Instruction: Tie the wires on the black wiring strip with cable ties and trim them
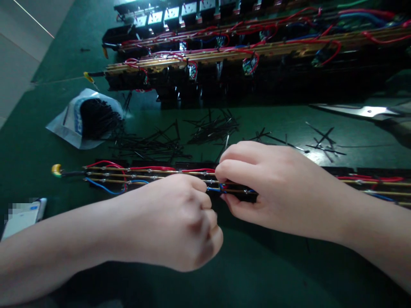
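Note:
A long dark strip with brass rods and red and blue wires [109,174] lies across the green table. My right hand [272,188] grips it near the middle, fingertips on the far side of the rods and thumb on the near side. A thin black cable tie [227,140] sticks up beside those fingers; whether they touch it I cannot tell. Just left, my left hand [183,222] is closed in a fist in front of the strip, and its fingertips are hidden. The strip's left end has a dark lead with a yellow tip [56,170].
Loose black cable ties [154,145] lie scattered behind the strip, beside an open plastic bag [70,122] full of them. More wired strips [205,55] stand at the back. Scissors [369,111] lie at right, a phone [24,218] at left.

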